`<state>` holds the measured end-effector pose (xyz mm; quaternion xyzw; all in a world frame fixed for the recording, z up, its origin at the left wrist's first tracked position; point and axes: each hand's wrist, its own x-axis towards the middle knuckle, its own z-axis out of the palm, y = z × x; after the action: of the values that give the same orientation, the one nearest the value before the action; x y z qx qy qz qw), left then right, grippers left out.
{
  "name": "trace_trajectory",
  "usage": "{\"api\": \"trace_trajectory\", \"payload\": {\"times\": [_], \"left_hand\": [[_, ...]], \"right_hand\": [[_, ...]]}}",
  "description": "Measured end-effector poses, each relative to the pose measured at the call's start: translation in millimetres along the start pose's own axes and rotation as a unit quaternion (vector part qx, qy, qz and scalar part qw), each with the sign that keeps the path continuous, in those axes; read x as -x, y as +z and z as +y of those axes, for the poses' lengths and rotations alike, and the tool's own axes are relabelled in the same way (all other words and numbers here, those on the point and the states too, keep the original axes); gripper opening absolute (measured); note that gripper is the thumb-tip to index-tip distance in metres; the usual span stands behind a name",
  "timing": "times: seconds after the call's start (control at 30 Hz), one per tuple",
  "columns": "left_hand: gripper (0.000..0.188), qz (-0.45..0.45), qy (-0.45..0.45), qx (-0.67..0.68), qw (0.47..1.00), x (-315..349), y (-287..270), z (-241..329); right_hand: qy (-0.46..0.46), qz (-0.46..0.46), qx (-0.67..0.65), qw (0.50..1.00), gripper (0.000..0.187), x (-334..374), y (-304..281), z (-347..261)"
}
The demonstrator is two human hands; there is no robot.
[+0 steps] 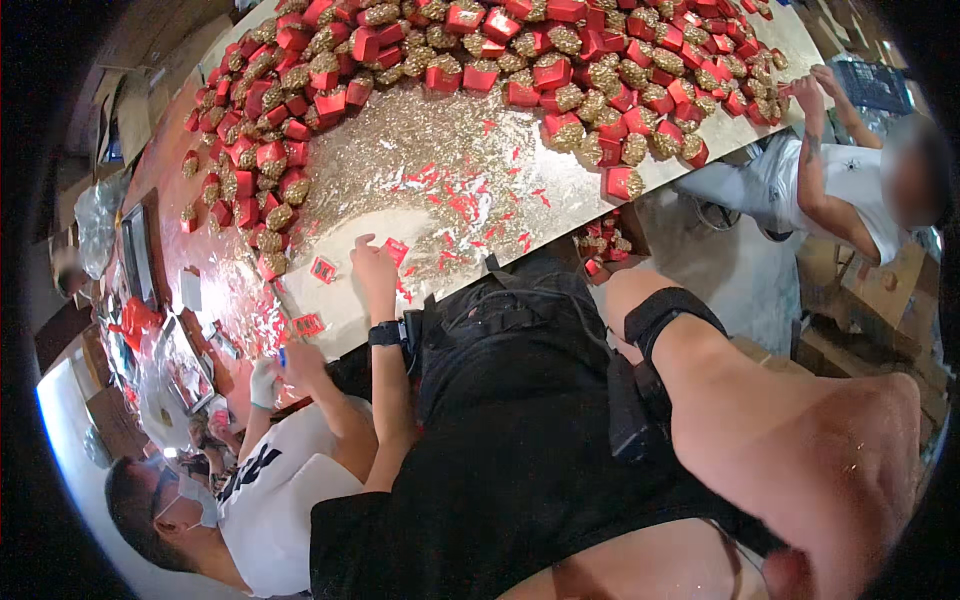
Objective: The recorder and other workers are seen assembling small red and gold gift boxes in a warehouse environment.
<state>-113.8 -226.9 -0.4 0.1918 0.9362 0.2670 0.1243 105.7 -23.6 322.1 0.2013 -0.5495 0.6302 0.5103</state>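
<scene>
My left hand (374, 268) is over the near edge of the table, closed at the edge of a small red printed packet (396, 251). A second red packet (323, 270) lies flat to its left. Below the table edge, my right hand (632, 292) reaches down beside a box of red-and-gold pieces (603, 240); its fingers are mostly hidden from view. Across the table spreads a large heap of red paper boxes topped with gold clusters (460, 75).
Gold flakes and red paper scraps (460, 195) litter the tabletop (350, 228). At my left a co-worker in a white shirt (300, 510) works at the table, near another red packet (306, 325). Another person (830, 185) sits at the right end.
</scene>
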Motion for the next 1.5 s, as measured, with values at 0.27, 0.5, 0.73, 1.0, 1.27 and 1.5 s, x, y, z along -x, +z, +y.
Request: {"api": "trace_trajectory", "payload": {"times": [0.27, 0.5, 0.73, 1.0, 1.27, 1.5], "left_hand": [[0.035, -0.117, 0.165, 0.094, 0.975, -13.4, 3.9, 98.8], [0.055, -0.294, 0.203, 0.281, 0.891, -4.2, -28.1, 184.3], [0.051, -0.392, 0.294, 0.226, 0.842, -24.7, -15.9, 206.5], [0.062, -0.071, 0.239, 0.056, 0.967, -151.6, 131.1, 173.7], [0.088, -0.07, 0.067, 0.054, 0.994, -224.3, 155.7, 175.2], [0.03, -0.301, -0.123, 0.451, 0.831, -125.4, 107.8, 143.2]], "right_hand": [[0.17, 0.023, 0.178, 0.969, 0.007, 6.6, -33.1, -8.0], [0.45, -0.099, 0.244, 0.853, 0.066, 135.0, -112.9, 127.9], [0.718, -0.22, -0.038, 0.659, 0.031, 183.5, -127.5, 141.7], [0.622, 0.27, -0.411, 0.609, 0.017, 239.2, -146.3, 152.7], [0.554, 0.318, -0.302, 0.707, 0.029, 212.6, -156.3, 145.4], [0.531, 0.371, -0.226, 0.727, 0.022, 214.6, -160.4, 172.4]]}}
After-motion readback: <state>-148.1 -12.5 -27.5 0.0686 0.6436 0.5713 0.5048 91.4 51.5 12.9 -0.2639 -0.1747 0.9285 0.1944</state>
